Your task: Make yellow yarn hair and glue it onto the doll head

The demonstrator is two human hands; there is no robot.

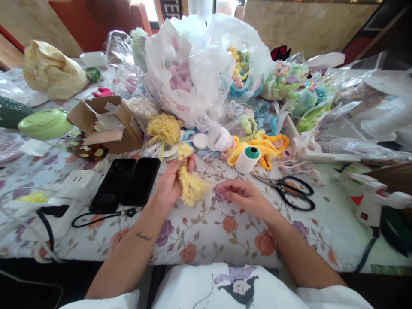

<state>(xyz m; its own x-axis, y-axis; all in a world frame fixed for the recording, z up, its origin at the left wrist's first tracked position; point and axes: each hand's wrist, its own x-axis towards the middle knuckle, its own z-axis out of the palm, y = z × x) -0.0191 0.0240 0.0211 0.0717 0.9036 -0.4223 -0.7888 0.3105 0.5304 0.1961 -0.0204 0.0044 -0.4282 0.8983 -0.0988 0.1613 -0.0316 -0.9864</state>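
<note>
My left hand [172, 180] is closed around a bundle of fuzzy yellow yarn [193, 189]. Its short top pokes out above the fingers and a loose, fringed end hangs to the right. My right hand [240, 195] is just right of the bundle, low over the cloth, with thumb and fingers drawn together; whatever they may pinch is too fine to make out. A white spool with a green core [246, 161] lies beyond that hand. Black-handled scissors [286, 189] rest to its right. Behind the bundle sits a heap of similar yellow yarn [165, 128].
Two dark phones [125, 182] and a power strip [58, 210] lie at left, near an open cardboard box [106, 124]. Plastic bags [206, 64] of plush pieces pile up at the back. A glue gun [367, 197] stands far right on the flowered tablecloth [206, 240].
</note>
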